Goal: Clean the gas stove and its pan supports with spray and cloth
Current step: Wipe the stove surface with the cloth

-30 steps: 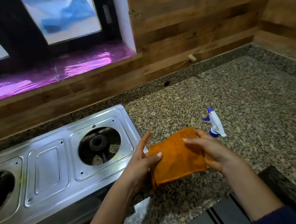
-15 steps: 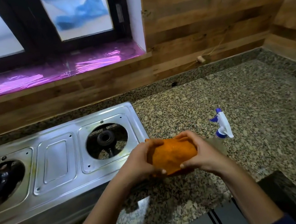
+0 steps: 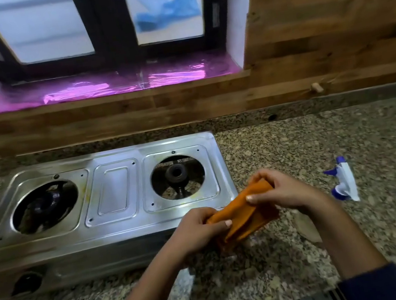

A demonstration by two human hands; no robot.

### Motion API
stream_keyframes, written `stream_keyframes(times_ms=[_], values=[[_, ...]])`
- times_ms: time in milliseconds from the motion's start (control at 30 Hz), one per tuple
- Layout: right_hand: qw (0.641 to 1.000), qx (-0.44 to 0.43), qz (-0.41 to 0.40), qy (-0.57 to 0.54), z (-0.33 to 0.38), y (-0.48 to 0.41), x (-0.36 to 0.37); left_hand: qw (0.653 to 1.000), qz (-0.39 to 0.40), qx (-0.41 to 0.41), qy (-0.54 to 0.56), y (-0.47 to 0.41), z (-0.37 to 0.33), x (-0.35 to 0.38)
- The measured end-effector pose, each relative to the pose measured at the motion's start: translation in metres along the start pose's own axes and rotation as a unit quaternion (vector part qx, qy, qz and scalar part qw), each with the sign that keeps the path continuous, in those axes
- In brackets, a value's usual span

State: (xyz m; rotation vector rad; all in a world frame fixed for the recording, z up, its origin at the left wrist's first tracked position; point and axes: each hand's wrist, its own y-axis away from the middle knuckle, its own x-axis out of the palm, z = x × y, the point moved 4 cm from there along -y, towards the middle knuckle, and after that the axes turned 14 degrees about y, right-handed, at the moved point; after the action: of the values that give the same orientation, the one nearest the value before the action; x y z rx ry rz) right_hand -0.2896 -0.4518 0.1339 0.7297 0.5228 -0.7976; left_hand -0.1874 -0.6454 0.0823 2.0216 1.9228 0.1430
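Note:
A two-burner steel gas stove (image 3: 114, 202) sits on the granite counter (image 3: 295, 150), with no pan supports on its two burner openings. Just off its front right corner, both hands hold an orange cloth (image 3: 243, 216) folded into a long strip above the counter. My left hand (image 3: 199, 230) grips the cloth's lower left end. My right hand (image 3: 283, 189) pinches its upper right end. A spray bottle with a white and blue trigger head (image 3: 343, 180) lies on the counter to the right of my right hand, its clear body hard to make out.
A wood-panelled wall runs behind the counter, with a window and a purple foil-lined sill (image 3: 103, 84) above the stove. The stove's black knob (image 3: 27, 282) faces me at front left. The counter's front edge lies near my body at the bottom.
The cloth went from a flat square to a bunched ball and is now a long folded strip between both hands. The view has swung left, bringing the whole stove into sight.

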Motion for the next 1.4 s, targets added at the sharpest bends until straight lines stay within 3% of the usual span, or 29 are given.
stream_keyframes(times_ms=[100, 167, 267, 367, 500, 633, 700, 867, 1000, 1100, 1233, 1333, 1400], values=[[0.998, 0.014, -0.058, -0.016, 0.013, -0.04, 0.001, 0.985, -0.056, -0.053, 0.154, 0.001, 0.017, 0.002], [0.994, 0.023, -0.102, 0.035, 0.027, -0.065, 0.011, 0.974, -0.101, -0.072, 0.191, 0.001, 0.026, 0.001], [0.965, 0.037, -0.198, 0.169, 0.041, -0.077, 0.037, 0.988, -0.149, -0.04, 0.032, 0.008, 0.026, -0.018], [0.93, 0.038, -0.302, 0.205, 0.045, -0.061, 0.07, 0.964, -0.211, -0.002, -0.161, 0.022, 0.018, -0.044], [0.925, 0.08, -0.236, 0.286, 0.053, -0.053, 0.127, 0.917, -0.295, 0.079, -0.257, 0.033, 0.017, -0.075], [0.923, 0.091, -0.218, 0.303, 0.049, -0.066, 0.135, 0.873, -0.291, 0.167, -0.355, 0.022, 0.037, -0.094], [0.919, 0.087, -0.223, 0.314, 0.044, -0.075, 0.125, 0.865, -0.283, 0.166, -0.38, 0.017, 0.051, -0.103], [0.917, 0.04, -0.205, 0.339, 0.038, -0.082, 0.121, 0.9, -0.269, 0.137, -0.316, 0.019, 0.077, -0.122], [0.918, -0.018, -0.208, 0.336, 0.056, -0.06, 0.158, 0.948, -0.26, 0.151, -0.107, 0.031, 0.071, -0.134], [0.916, -0.091, -0.197, 0.338, 0.101, -0.06, 0.2, 0.942, -0.301, 0.15, -0.02, 0.042, 0.065, -0.148], [0.913, -0.175, -0.126, 0.346, 0.169, -0.085, 0.253, 0.932, -0.312, 0.185, -0.012, 0.055, 0.052, -0.169], [0.884, -0.226, -0.078, 0.402, 0.197, -0.091, 0.271, 0.928, -0.311, 0.203, -0.02, 0.059, 0.046, -0.184], [0.888, -0.255, -0.083, 0.374, 0.197, -0.088, 0.269, 0.93, -0.307, 0.202, -0.026, 0.057, 0.048, -0.189]])
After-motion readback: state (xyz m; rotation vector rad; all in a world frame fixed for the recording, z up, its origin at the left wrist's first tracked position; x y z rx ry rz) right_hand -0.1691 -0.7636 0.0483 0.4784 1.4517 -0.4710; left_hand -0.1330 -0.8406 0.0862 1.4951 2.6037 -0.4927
